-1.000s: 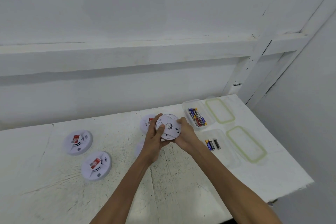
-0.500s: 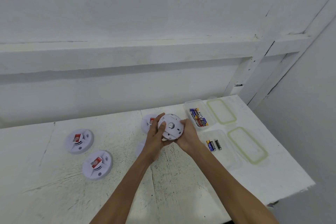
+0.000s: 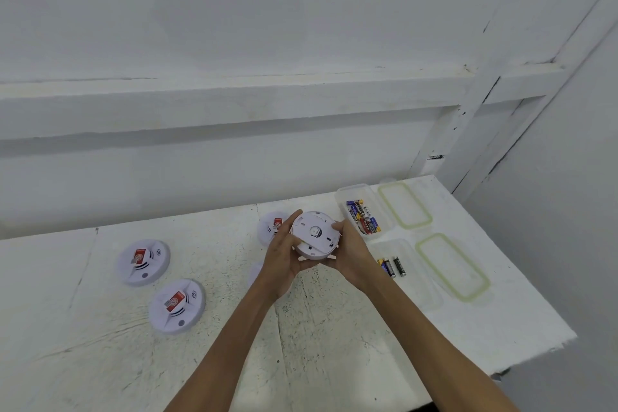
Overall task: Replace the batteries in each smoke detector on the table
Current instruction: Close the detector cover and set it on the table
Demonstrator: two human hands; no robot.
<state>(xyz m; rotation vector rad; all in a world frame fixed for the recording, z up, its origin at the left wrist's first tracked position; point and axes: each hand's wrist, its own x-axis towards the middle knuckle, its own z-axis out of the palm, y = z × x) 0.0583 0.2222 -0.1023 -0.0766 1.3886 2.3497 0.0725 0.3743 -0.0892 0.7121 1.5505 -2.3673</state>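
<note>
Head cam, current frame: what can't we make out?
- Head view: front face of the round white smoke detector, turned away; left hand and right hand cover its rim.
- Head view: a white round piece, mostly behind the left wrist.
- Head view: brands of the multicoloured batteries in the clear plastic box, too small.

Scuffed white table sitting against a white back wall, horizontal ledge running across it, white painted frame posts crossing at the right corner, plain side wall closing the right, soft even light falling.
</note>
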